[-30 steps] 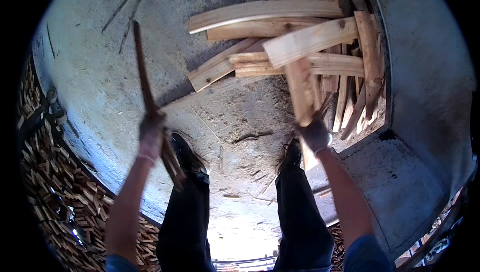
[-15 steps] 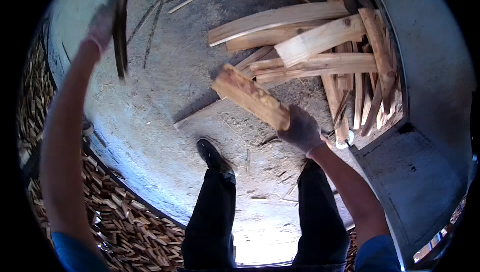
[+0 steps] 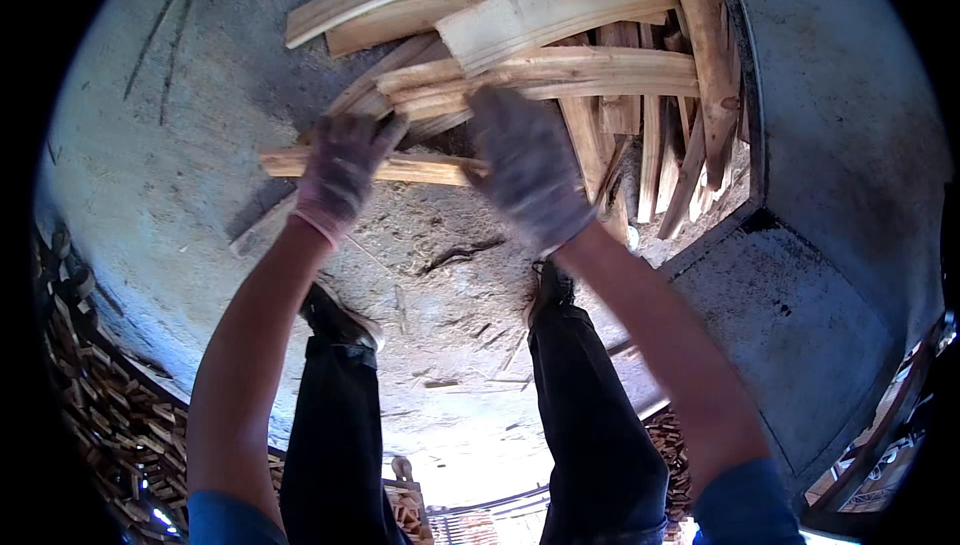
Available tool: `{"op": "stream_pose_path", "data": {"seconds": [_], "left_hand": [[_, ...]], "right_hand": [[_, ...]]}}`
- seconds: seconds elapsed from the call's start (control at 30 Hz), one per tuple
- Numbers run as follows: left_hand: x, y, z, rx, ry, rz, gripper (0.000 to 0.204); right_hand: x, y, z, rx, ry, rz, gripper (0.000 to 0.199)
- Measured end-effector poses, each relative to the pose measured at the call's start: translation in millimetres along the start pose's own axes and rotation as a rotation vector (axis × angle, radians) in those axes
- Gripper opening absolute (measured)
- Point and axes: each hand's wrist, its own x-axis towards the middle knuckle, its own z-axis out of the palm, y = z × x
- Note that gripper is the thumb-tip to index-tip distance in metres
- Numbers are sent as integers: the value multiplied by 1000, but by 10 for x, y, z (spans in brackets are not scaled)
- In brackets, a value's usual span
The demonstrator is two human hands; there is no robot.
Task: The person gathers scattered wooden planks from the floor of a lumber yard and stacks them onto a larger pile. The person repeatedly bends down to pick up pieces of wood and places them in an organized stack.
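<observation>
Both my gloved hands grip one short pale wooden board (image 3: 425, 168) held level in front of me. My left hand (image 3: 340, 170) holds it near its left end, fingers wrapped over the top. My right hand (image 3: 527, 167) covers its right end. Just beyond the board lies a loose pile of long pale planks (image 3: 560, 55), stacked crosswise on the concrete floor (image 3: 190, 155). My legs in dark trousers and dark shoes stand below the hands.
A heap of small split wood pieces (image 3: 90, 405) lines the left and lower edge. A raised concrete slab (image 3: 790, 335) with a metal edge rises at the right. Thin sticks (image 3: 170, 55) and wood chips litter the floor.
My left hand has let go of the thin dark strip it held up at the left and come down onto the board. The board has turned level and is now in both hands.
</observation>
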Motion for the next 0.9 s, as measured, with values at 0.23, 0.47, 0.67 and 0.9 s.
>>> {"op": "stream_pose_path", "data": {"seconds": [0.23,0.47,0.67,0.9], "left_hand": [[-425,-77,371,-167,241,84,51],[-2145,-210,261,-901,202,-360,55],[-3028,-407,477,-1462,67,-892,69],[-1845,-491,826,-1604,304,-1007,88]], "right_hand": [[895,1414,-418,-399,-79,-149,87],[864,526,-365,-294,-41,-299,18],[617,-1082,-674,-317,-381,-806,34],[517,-765,359,-570,-159,-470,57]]}}
